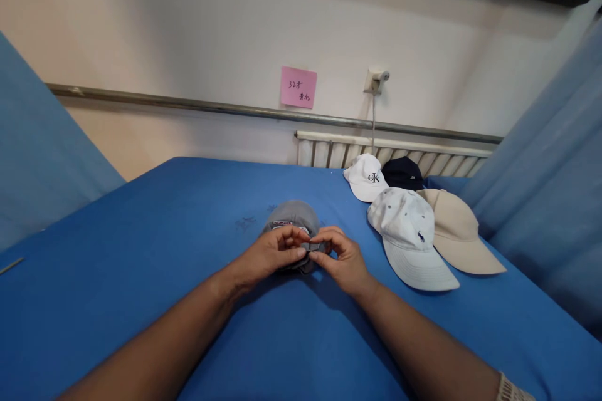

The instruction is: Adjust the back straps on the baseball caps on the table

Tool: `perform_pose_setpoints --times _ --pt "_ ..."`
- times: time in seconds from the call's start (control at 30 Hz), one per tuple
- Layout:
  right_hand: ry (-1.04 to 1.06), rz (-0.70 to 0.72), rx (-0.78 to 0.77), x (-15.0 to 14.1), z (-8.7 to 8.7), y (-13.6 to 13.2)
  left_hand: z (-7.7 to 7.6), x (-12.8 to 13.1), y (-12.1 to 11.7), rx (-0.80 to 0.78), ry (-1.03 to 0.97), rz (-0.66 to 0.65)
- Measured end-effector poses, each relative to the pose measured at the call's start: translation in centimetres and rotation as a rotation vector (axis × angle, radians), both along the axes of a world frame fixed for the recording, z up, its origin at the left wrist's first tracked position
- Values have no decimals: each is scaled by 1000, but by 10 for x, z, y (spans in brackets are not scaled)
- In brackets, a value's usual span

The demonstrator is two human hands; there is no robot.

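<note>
A grey baseball cap (296,210) lies in the middle of the blue-covered table (188,213), with a small label showing near its opening. My left hand (277,249) is closed in a pinch at the cap's near edge, thumb and fingers on what looks like its strap. From the other side my right hand (342,260) pinches the same part, its fingertips almost meeting those of the left. The fingers hide the detail of the strap and of any fastener on it.
At the right stand a white cap (367,175), a dark navy cap (402,173), a pale grey cap (407,232) and a beige cap (456,222). Behind the table are a radiator (324,150) and a metal rail (188,102). Blue curtains (555,163) hang at both sides.
</note>
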State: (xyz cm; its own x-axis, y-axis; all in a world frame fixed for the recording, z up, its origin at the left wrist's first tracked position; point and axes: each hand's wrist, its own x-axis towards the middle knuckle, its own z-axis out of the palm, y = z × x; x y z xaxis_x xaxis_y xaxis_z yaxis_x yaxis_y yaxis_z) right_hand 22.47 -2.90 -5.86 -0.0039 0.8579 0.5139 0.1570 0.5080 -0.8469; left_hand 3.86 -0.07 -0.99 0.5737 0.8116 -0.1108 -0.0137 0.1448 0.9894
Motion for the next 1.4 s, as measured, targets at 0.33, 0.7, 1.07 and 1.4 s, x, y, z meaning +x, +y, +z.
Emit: perform_pose_setpoints --times 0.33,0.7,1.07,1.4 --pt "76 -107 -26 -1 -1 -1 -11 5 4 223 39 138" --pt "182 -20 -142 -7 -2 -5 -6 10 -8 787 348 139" --pt "234 -90 -156 -1 -1 1 -8 8 -9 910 438 203" --pt "80 -5 -135 9 3 -4 -6 8 -8 947 396 107"
